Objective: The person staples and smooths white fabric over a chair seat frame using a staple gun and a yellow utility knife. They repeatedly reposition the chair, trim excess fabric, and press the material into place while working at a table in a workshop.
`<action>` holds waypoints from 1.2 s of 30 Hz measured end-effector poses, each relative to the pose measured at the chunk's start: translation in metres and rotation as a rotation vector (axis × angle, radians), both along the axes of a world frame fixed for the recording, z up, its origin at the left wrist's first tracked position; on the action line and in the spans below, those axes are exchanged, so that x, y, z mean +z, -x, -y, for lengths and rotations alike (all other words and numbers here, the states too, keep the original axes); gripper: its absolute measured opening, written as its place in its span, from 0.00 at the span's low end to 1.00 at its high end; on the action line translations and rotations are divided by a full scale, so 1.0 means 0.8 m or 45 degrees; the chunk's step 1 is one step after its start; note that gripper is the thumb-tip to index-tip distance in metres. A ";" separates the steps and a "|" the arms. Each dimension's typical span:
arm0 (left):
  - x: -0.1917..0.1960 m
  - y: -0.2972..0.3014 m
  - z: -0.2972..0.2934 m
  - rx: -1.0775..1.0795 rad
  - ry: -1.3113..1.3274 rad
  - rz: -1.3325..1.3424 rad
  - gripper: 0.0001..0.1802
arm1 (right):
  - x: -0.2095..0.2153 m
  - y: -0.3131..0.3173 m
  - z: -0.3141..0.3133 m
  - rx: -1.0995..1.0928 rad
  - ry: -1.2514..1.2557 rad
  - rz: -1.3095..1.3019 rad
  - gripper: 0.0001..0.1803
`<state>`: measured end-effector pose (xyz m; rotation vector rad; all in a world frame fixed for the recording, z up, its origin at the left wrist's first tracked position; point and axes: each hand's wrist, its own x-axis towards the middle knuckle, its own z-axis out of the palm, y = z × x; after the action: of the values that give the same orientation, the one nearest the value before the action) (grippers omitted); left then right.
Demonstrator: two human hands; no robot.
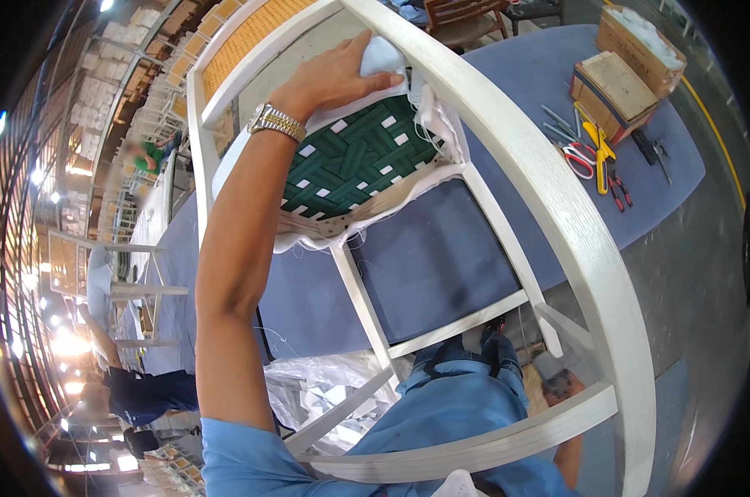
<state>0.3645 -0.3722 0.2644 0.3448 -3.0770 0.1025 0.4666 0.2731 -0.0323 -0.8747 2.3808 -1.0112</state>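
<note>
The left hand point(342, 74), fingers spread flat, presses white fabric point(383, 58) on the upturned chair point(549, 199) over green webbing point(350, 157); the right hand is out of view.

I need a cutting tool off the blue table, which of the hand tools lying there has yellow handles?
The yellow-handled pliers, lying in the middle of the tool row. The scissors left of them have red-and-white handles, and the small pliers nearer have red grips.

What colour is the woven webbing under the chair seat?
Dark green woven webbing, with white showing through the gaps; head view.
</note>
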 end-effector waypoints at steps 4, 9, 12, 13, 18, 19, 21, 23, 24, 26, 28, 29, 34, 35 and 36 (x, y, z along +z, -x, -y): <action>-0.003 -0.003 -0.002 0.039 0.098 -0.066 0.56 | 0.027 -0.025 0.097 0.121 0.095 0.171 0.30; -0.003 -0.006 -0.024 0.096 0.198 -0.181 0.49 | 0.080 0.005 0.269 0.167 0.537 0.124 0.30; 0.000 -0.008 -0.025 0.122 0.165 -0.113 0.55 | 0.103 0.027 0.362 0.063 0.983 0.039 0.24; -0.001 -0.009 -0.027 0.140 0.165 -0.114 0.55 | 0.109 0.037 0.389 0.011 1.062 0.028 0.22; -0.002 -0.005 -0.038 0.157 0.213 -0.217 0.46 | 0.147 0.122 0.510 -0.095 1.327 -0.176 0.24; -0.004 -0.006 -0.036 0.157 0.202 -0.217 0.46 | 0.155 0.133 0.527 -0.113 1.339 -0.207 0.25; -0.005 -0.008 -0.032 0.152 0.172 -0.217 0.45 | 0.168 0.152 0.551 -0.160 1.314 -0.294 0.24; 0.002 -0.009 -0.037 0.177 0.189 -0.148 0.45 | 0.172 0.161 0.565 -0.150 1.275 -0.562 0.28; 0.005 -0.008 -0.040 0.185 0.197 -0.115 0.45 | 0.173 0.162 0.571 -0.219 1.317 -0.520 0.22; 0.000 -0.011 -0.035 0.173 0.211 -0.163 0.45 | 0.173 0.156 0.586 -0.356 1.410 -0.419 0.12; -0.002 -0.012 -0.033 0.164 0.214 -0.191 0.44 | 0.170 0.155 0.588 -0.365 1.417 -0.370 0.13; -0.002 -0.012 -0.033 0.163 0.210 -0.196 0.44 | 0.169 0.157 0.588 -0.368 1.395 -0.420 0.13; -0.002 -0.012 -0.034 0.172 0.208 -0.202 0.44 | 0.171 0.161 0.577 -0.304 1.290 -0.425 0.14; -0.001 -0.012 -0.035 0.171 0.203 -0.195 0.44 | 0.172 0.163 0.576 -0.285 1.273 -0.460 0.14; -0.001 -0.013 -0.036 0.170 0.198 -0.189 0.44 | 0.171 0.163 0.575 -0.265 1.255 -0.496 0.14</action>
<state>0.3745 -0.3437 0.2638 0.5237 -2.8749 0.3038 0.3358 -0.1870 0.1047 -1.2244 2.2233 -2.3742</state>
